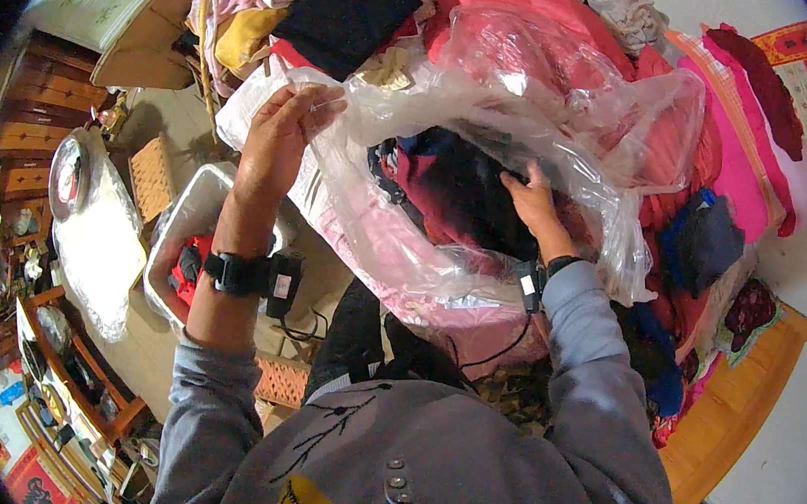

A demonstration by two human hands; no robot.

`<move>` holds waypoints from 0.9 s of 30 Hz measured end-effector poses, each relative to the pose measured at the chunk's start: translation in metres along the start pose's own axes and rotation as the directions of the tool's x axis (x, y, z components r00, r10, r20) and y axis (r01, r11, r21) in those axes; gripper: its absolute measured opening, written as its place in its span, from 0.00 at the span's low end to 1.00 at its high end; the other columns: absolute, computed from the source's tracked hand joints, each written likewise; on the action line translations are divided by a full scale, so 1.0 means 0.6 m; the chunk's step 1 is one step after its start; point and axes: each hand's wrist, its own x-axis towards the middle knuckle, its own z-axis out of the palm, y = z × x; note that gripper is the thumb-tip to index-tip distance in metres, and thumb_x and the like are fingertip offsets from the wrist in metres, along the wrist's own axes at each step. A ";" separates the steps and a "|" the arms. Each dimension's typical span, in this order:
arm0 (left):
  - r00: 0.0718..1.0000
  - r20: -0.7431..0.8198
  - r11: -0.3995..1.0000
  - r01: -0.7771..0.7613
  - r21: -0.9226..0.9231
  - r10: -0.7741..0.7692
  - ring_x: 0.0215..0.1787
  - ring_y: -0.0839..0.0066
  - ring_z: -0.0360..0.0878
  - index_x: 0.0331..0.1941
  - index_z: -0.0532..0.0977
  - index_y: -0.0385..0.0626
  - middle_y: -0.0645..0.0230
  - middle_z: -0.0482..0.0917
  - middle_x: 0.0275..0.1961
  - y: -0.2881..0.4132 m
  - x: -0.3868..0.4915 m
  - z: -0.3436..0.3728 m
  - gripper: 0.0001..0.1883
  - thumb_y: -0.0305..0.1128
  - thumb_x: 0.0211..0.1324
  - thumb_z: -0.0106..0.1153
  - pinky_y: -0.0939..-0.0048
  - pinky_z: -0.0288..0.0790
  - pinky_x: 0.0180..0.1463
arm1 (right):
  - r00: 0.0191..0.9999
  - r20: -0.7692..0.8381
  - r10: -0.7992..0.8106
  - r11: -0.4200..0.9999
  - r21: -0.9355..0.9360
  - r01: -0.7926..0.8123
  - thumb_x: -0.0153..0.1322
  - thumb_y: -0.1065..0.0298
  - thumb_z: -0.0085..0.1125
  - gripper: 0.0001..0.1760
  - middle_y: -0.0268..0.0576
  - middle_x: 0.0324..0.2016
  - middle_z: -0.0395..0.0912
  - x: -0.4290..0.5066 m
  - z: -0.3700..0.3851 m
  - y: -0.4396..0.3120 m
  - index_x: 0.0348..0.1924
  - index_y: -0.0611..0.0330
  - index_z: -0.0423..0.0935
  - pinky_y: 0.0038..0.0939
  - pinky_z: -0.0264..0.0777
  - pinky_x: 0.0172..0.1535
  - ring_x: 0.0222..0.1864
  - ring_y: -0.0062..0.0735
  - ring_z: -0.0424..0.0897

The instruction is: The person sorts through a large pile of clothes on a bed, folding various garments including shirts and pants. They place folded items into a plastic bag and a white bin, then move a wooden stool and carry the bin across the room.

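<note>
In the middle lies a large clear plastic bag (350, 192), its mouth spread wide. Folded dark clothing (457, 183), black with dark red and navy parts, is inside it. My left hand (292, 114) is raised at the bag's left rim and pinches the plastic between thumb and fingers. My right hand (536, 206) reaches into the mouth and touches the black cloth, its thumb apart from the index finger. The other fingers are hidden, so a grip on the cloth does not show. Under the bag is pink patterned fabric (423, 277).
Red fabric under clear plastic (528, 33) and a black folded cloth (349, 19) lie beyond the bag. Bright pink textiles (732, 156) are piled right, above a wooden bench (739, 414). A lined white bin (168, 261) holding red items and a wooden stick (207, 39) stand left.
</note>
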 end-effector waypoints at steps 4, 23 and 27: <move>0.999 0.036 1.000 -0.030 0.002 0.030 0.46 0.66 0.75 0.40 0.71 0.36 0.57 0.77 0.43 -0.002 -0.013 0.009 0.11 0.32 0.61 0.45 0.68 0.65 0.55 | 0.985 -0.014 0.170 0.957 0.240 -0.162 0.62 0.65 0.59 0.24 0.43 0.45 0.73 -0.016 -0.020 -0.011 0.50 0.64 0.67 0.29 0.63 0.51 0.45 0.31 0.71; 0.997 0.008 0.991 0.076 0.107 -0.078 0.44 0.68 0.76 0.42 0.70 0.37 0.58 0.77 0.43 -0.061 -0.053 0.011 0.11 0.31 0.58 0.47 0.72 0.68 0.49 | 0.785 -0.545 -0.295 0.878 0.169 0.447 0.68 0.60 0.49 0.15 0.37 0.39 0.70 -0.263 -0.410 -0.315 0.43 0.58 0.70 0.30 0.62 0.49 0.43 0.28 0.68; 0.990 -0.096 0.982 0.116 0.149 -0.103 0.46 0.65 0.75 0.42 0.69 0.40 0.58 0.76 0.44 -0.087 -0.052 -0.014 0.11 0.34 0.60 0.47 0.65 0.66 0.51 | 0.486 -0.867 -0.114 0.778 0.226 0.586 0.71 0.53 0.41 0.21 0.41 0.45 0.71 -0.388 -0.584 -0.352 0.49 0.58 0.70 0.33 0.60 0.55 0.50 0.36 0.69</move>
